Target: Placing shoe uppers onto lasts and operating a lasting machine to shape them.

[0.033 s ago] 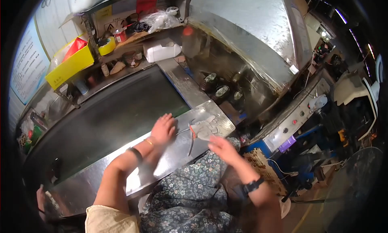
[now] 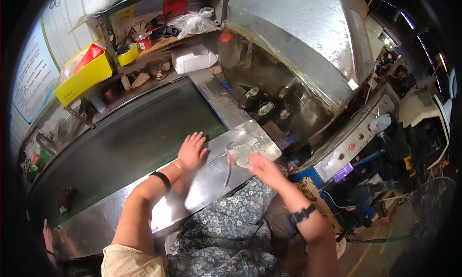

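Observation:
My left hand lies flat with its fingers spread, across the border between the dark conveyor belt and the shiny metal ledge in front of it. Toward the right end of the ledge is a crumpled light-grey piece, like a glove or cloth. An orange-red part and two thin dark strips stick out from its left side. My right hand is beside this grey piece, its fingers bent and blurred. Whether it touches or grips anything cannot be made out. A dark, shoe-like object sits on the belt's left end.
At the far left edge, another person's hand is by the ledge. Behind the belt, a shelf holds a yellow box and a white jug. Several dark shoe-like items lie under a metal hood. A control panel stands right.
The dark object at the belt's left end has come further into view, toward the right. My left hand has shifted slightly up and left with fingers more spread. My right hand has moved a little.

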{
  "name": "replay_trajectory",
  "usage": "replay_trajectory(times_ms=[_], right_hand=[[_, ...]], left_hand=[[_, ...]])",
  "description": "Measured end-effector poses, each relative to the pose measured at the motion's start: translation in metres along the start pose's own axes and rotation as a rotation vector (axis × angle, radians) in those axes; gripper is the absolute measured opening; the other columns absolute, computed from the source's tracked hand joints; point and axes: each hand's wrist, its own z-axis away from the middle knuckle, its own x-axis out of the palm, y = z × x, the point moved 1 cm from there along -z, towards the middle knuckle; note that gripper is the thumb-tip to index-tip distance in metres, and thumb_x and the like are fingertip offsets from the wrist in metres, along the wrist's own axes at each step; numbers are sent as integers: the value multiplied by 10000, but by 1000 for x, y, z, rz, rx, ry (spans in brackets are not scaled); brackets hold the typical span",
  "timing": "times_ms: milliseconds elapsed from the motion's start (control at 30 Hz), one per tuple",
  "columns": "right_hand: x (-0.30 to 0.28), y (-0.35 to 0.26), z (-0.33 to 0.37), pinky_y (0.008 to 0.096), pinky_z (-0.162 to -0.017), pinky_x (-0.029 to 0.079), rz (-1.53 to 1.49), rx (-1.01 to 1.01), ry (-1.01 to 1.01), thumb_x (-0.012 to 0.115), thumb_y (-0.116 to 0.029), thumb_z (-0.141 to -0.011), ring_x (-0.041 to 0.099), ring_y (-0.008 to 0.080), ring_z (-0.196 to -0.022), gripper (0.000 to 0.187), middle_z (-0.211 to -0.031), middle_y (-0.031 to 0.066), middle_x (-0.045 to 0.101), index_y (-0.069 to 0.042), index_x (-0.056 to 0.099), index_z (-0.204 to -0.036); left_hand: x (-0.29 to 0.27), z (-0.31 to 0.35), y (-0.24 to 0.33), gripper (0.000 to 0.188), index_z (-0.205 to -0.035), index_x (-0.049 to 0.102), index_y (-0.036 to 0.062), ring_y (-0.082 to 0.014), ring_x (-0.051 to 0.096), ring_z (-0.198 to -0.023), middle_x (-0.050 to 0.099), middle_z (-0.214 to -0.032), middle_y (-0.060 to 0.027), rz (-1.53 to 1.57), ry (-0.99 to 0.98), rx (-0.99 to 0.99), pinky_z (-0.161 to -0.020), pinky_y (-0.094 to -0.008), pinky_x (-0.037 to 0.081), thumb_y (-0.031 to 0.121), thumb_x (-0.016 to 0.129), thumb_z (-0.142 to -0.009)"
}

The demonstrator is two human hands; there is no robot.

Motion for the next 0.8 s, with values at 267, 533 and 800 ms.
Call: replay_trajectory(times_ms=[267,533,800], right_hand=[[-60,-24,-264,394,-1107,352,193,97,354,733,-532,-788,432,377,-1348,1004,-1432,305,440,68,304,-1469],[-76,28,-403,433,-1137,327,222,467,711,802,-389,-700,366,430,-1381,1180,-1559,292,216,-70,54,-1555],[-115,59,-450,447,-1119,337,277,56,1020,781,-307,-690,316,425,-1408,1000,-1576,278,166,-78,266,-1516]], left_hand=[[29,-4,-45,580,-1336,520,6,-387,382,-1374,470,-1426,-222,-65,19,-3,-1167,-543,210,366,578,-885],[25,-21,-50,599,-1301,550,8,-404,415,-1354,478,-1417,-242,-17,-84,-90,-1149,-581,203,388,603,-841],[30,-21,-58,621,-1345,519,52,-386,373,-1382,423,-1466,-213,-12,-199,-144,-1150,-585,192,449,575,-870]])
